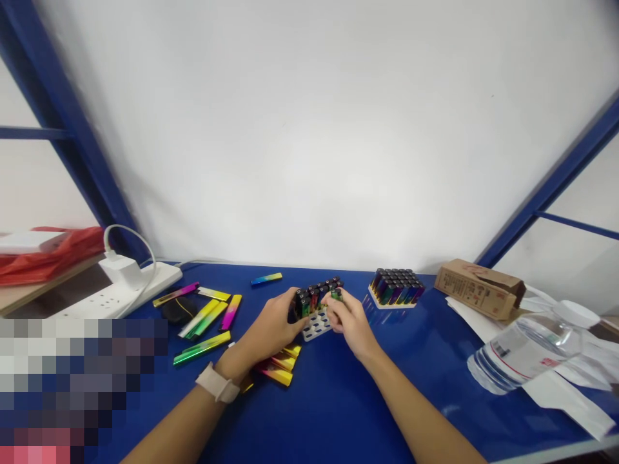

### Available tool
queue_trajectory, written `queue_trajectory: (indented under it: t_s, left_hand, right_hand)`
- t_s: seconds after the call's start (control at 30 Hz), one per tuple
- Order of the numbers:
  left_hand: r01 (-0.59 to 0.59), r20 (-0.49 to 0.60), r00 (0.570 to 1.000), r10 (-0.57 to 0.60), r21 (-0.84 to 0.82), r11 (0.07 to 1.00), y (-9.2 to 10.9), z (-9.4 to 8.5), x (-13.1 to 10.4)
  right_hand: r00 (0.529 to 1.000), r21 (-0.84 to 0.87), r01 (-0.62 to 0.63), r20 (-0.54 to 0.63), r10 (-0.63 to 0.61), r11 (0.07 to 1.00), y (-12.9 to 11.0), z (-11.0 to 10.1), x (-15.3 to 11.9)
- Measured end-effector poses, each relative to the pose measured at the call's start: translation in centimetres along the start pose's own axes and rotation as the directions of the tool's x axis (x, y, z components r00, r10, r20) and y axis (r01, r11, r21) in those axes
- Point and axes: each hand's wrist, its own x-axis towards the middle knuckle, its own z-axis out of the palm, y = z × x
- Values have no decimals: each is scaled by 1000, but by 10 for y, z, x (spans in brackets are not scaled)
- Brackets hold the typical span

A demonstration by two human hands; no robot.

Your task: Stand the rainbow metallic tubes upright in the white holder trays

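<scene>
A white tray with holes (316, 327) stands on the blue table, its back rows filled with upright dark-topped lighters (316, 291). My left hand (273, 325) is wrapped round the tray's left side and the lighters there. My right hand (347, 316) pinches a green lighter (336, 294) at the tray's right side; its lower end is hidden by the fingers. The front holes of the tray hold nothing. Shiny yellow and red pieces (280, 368) lie partly under my left wrist.
A second tray full of lighters (396, 287) is at the back right. Coloured shiny pieces (206, 317) lie loose at left, near a white power strip (116, 293). At right are a cardboard box (476, 290), papers (565, 399) and a water bottle (527, 351).
</scene>
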Motion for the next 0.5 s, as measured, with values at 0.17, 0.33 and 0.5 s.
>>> queue_trajectory:
  t_s: [0.17,0.33,0.5]
  left_hand:
    - [1,0,1000,-1,19,1000,2,1,-1]
    - [0,-6,1000,0,49,999,-2,2,0]
    - [-3,10,1000,2,117,993,-8,3,-3]
  right_hand:
    - [995,62,-100,-23,102,993,1,-4,3]
    - [983,49,-151,-94,155,987,3,-7,7]
    - [979,84,-130,-146,141,988,0,-9,9]
